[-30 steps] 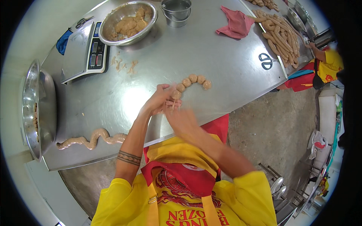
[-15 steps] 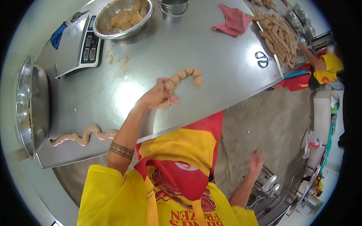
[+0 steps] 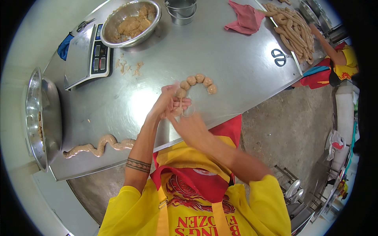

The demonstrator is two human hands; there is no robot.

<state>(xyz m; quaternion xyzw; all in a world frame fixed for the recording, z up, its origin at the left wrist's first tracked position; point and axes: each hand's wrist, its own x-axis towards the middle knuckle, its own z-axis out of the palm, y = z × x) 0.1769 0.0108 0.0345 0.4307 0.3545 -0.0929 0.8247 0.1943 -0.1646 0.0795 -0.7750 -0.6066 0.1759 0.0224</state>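
A curved chain of round sausage links (image 3: 200, 78) lies on the steel table, its near end at my left hand (image 3: 170, 103). That hand grips the chain by its last ball; a narrow neck of casing runs down over the fingers, some of which stretch out under it. My right hand (image 3: 191, 128) is close below, smeared by motion, its fingers partly hidden. Between the two hands a thin pale loop of string (image 3: 189, 110) shows faintly. A long wavy filled sausage (image 3: 104, 144) rests near the table's front edge and passes behind my left forearm.
Upper left: a scale (image 3: 100, 59), a bowl of ground meat (image 3: 132, 26) and meat scraps (image 3: 124, 67). A large steel basin (image 3: 51, 114) stands far left. Farther right lie a pink cloth (image 3: 245, 17), black scissors (image 3: 278, 58) and piled sausages (image 3: 295, 31), with a co-worker (image 3: 342, 63) beside them.
My right hand has swung in from the lower right, off the table, up to my left hand. The left hand keeps hold of the sausage chain. The whole view has shifted slightly.
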